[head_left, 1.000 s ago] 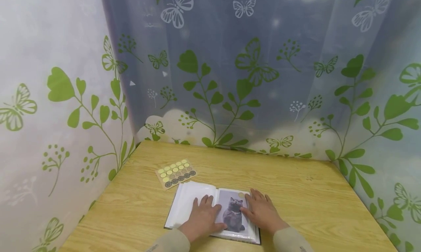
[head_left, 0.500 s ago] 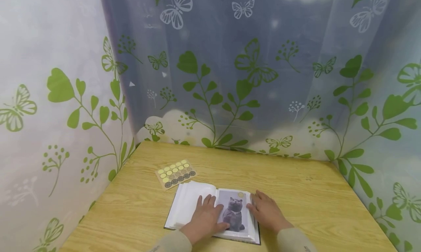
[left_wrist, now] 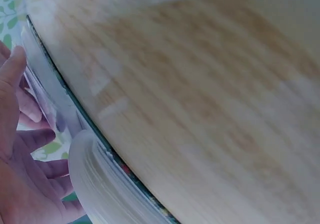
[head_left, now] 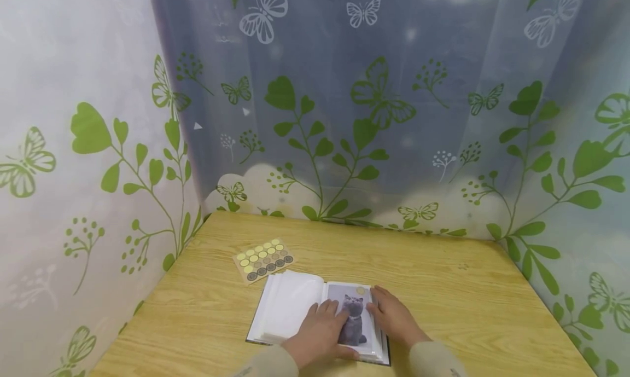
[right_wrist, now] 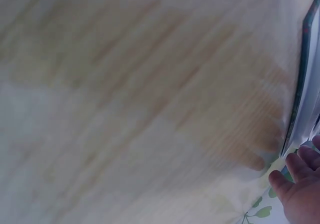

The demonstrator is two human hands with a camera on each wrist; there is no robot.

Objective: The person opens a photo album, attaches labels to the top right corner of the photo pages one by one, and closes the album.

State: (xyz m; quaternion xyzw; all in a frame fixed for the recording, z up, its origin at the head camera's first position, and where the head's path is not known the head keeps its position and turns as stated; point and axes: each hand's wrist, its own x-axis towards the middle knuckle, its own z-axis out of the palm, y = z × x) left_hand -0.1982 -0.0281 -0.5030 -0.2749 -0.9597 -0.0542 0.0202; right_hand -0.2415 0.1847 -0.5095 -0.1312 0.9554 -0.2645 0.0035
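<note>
A small photo album [head_left: 293,301] lies open on the table, its left page plain white. The right page holds a picture of a grey cat [head_left: 352,333], with a pale round sticker [head_left: 361,291] near its top right corner. My left hand [head_left: 317,331] reaches across the lower middle, fingers on the picture and thumb by the bottom edge. At the album's right edge lies my right hand [head_left: 396,318], its thumb close to the page side. In the left wrist view, the album's thick pages [left_wrist: 102,184] bulge beside my extended fingers. Extended fingers [right_wrist: 280,184] also show in the right wrist view.
A sheet of round stickers [head_left: 267,266], yellow and dark grey, lies behind the album's left corner. The wooden table [head_left: 467,300] meets patterned curtains [head_left: 344,147] with leaves and butterflies at the back and both sides.
My left hand has slid right, from the left page and fold further over the cat picture. My right hand has moved from the picture's side to the page's right edge.
</note>
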